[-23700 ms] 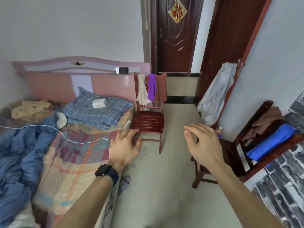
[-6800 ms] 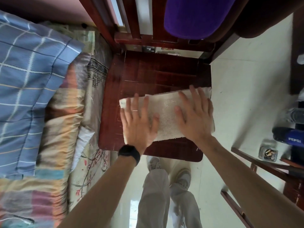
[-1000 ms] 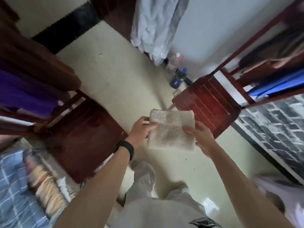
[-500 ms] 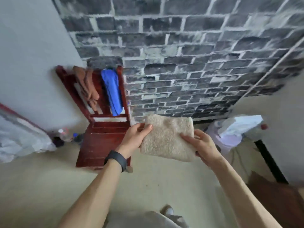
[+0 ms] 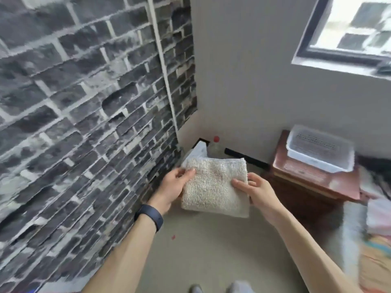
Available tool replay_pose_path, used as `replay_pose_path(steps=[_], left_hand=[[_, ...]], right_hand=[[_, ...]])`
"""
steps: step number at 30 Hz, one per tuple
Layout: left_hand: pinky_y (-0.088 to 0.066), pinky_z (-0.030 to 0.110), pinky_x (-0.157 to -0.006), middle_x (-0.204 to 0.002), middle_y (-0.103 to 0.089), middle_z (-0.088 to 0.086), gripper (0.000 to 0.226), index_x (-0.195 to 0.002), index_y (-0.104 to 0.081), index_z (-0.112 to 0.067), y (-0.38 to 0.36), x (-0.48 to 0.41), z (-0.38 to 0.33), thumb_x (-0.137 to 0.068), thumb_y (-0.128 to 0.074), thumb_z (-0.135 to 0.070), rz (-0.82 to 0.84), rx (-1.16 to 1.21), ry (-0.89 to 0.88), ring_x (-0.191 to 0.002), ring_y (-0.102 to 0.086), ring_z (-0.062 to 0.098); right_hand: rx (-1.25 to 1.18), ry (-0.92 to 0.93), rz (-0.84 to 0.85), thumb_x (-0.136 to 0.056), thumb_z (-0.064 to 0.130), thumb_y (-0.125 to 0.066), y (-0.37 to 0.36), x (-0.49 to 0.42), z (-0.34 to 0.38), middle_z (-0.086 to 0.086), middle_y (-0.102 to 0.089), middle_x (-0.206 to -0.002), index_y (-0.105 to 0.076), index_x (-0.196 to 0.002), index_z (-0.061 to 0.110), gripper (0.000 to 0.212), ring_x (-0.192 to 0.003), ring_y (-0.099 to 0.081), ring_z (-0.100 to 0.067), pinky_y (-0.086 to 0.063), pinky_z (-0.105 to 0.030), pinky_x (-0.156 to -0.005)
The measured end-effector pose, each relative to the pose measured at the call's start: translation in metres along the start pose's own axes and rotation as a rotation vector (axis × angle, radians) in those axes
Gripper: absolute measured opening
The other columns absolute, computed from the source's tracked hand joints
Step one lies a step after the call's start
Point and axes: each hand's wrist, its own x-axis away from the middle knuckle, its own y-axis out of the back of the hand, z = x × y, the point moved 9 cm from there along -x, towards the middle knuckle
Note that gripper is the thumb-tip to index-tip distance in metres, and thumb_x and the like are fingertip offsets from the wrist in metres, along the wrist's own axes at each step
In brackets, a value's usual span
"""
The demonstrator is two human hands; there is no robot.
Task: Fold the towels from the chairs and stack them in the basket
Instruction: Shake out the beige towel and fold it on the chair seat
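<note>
A folded beige towel point(image 5: 213, 186) is held flat in front of me, above the floor. My left hand point(image 5: 173, 187) grips its left edge, thumb on top. My right hand point(image 5: 252, 190) grips its right edge. A white plastic basket point(image 5: 296, 154) with a perforated bottom sits on a dark wooden cabinet point(image 5: 306, 180) at the right, beyond my right hand. Nothing lies in the basket. The chairs with the other towels are out of view.
A dark brick-patterned wall point(image 5: 74, 102) fills the left side. In the corner beyond the towel stand a bottle with a red cap point(image 5: 215, 142) and a white bag point(image 5: 197, 152). A window point(image 5: 349, 28) is at the upper right, bedding point(image 5: 376, 240) at the far right.
I have turned right from the chairs toward the corner. The chair with the blue towel left the view and the basket on the cabinet came in. Both hands still hold the folded towel.
</note>
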Motion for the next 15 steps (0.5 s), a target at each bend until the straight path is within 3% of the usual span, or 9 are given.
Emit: replay_pose_path(steps=[3,8,12,15], left_hand=[[-0.051,0.034,-0.075,-0.104,-0.071,-0.001,0.041,-0.109,-0.067,-0.02,-0.077,-0.039,-0.028,-0.084,-0.072,-0.051,0.182,-0.067,0.01,-0.095,-0.065,0.02],[-0.046,0.024,-0.054,-0.085,-0.063,0.002,0.038,-0.111,-0.065,-0.01,-0.219,-0.084,-0.065,-0.089,-0.071,-0.041,0.417,-0.131,0.011,-0.064,-0.057,0.007],[-0.06,0.038,-0.078,-0.109,-0.073,0.003,0.035,-0.112,-0.065,-0.02,-0.327,-0.122,-0.077,-0.086,-0.073,-0.043,0.567,-0.159,0.098,-0.092,-0.071,0.019],[-0.059,0.042,-0.086,-0.112,-0.074,0.001,0.034,-0.118,-0.064,-0.02,-0.396,-0.155,-0.086,-0.087,-0.073,-0.031,0.645,-0.154,0.138,-0.104,-0.07,0.022]], right_hand=[[-0.064,-0.015,-0.166,-0.083,0.03,-0.081,0.069,-0.001,-0.009,-0.005,-0.078,-0.099,-0.069,-0.109,0.015,0.032,-0.091,-0.076,-0.023,-0.06,-0.047,-0.085],[-0.185,-0.028,-0.414,-0.084,0.027,-0.079,0.186,-0.005,-0.027,-0.004,-0.078,-0.098,-0.069,-0.11,0.015,0.03,-0.089,-0.076,-0.021,-0.061,-0.044,-0.081],[-0.245,-0.046,-0.549,-0.084,0.027,-0.079,0.276,-0.032,-0.038,-0.003,-0.078,-0.097,-0.07,-0.107,0.016,0.027,-0.084,-0.076,-0.017,-0.057,-0.031,-0.066],[-0.246,-0.057,-0.593,-0.085,0.03,-0.079,0.343,-0.069,-0.046,-0.003,-0.078,-0.099,-0.071,-0.105,0.017,0.025,-0.088,-0.076,-0.019,-0.058,-0.032,-0.07]])
